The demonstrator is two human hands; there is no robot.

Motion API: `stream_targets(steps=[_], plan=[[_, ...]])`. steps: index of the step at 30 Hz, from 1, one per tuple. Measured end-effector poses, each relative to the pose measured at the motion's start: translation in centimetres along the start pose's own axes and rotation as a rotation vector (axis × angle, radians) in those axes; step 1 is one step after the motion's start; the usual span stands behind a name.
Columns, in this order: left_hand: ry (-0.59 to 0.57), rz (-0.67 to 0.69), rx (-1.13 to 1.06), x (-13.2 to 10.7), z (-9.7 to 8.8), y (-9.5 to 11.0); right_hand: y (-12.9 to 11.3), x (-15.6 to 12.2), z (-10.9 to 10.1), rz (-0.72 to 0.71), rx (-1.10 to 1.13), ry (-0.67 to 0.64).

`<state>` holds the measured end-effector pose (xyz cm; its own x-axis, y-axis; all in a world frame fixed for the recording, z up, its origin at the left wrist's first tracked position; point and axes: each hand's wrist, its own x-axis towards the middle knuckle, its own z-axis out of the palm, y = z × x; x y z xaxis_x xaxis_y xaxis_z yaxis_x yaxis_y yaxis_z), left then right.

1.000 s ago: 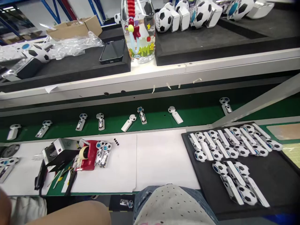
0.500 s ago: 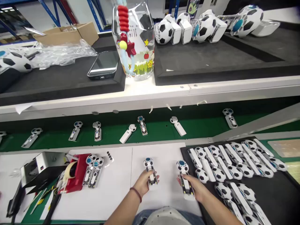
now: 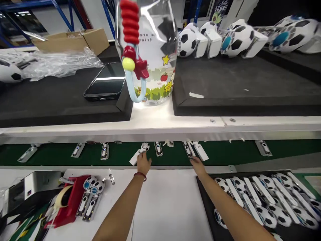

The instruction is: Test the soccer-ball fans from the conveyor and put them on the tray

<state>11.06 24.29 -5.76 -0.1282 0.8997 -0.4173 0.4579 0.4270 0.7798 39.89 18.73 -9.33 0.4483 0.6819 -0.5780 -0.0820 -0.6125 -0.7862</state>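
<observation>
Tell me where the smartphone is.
In the head view, the smartphone lies on the black foam pad at upper left, just left of the clear printed bottle, below the plastic wrap.

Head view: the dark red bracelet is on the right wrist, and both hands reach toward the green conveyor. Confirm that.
Wrong on one point: the dark red bracelet is on the wrist of the left hand, not the right, as the head view shows. Both hands do reach toward the green conveyor, the right hand included.

Pretty clearly a small factory assembly line, folks. There's a green conveyor belt (image 3: 120, 155) with soccer-ball-topped white gadgets (image 3: 281, 216) along it, more stacked on a black foam tray (image 3: 209, 204), plus blue steel racking (image 3: 107, 16) behind and a cardboard box (image 3: 72, 38) beside plastic wrap (image 3: 60, 65).
</observation>
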Motion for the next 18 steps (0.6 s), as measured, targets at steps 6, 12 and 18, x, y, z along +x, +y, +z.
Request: stream_targets(steps=[6, 12, 18], plan=[[0.100, -0.046, 0.191, 2.5, -3.4, -3.4, -0.1, -0.9, 7.7, -0.137, -0.140, -0.133], [-0.073, -0.193, -0.031, 4.4, -4.6, -3.4, -5.7, -1.2, 13.1, -0.222, -0.152, -0.292], [-0.390, -0.242, -0.606, -3.7, -4.4, -2.3, -9.3, -3.0, 15.4, -0.262, -0.119, -0.440]])
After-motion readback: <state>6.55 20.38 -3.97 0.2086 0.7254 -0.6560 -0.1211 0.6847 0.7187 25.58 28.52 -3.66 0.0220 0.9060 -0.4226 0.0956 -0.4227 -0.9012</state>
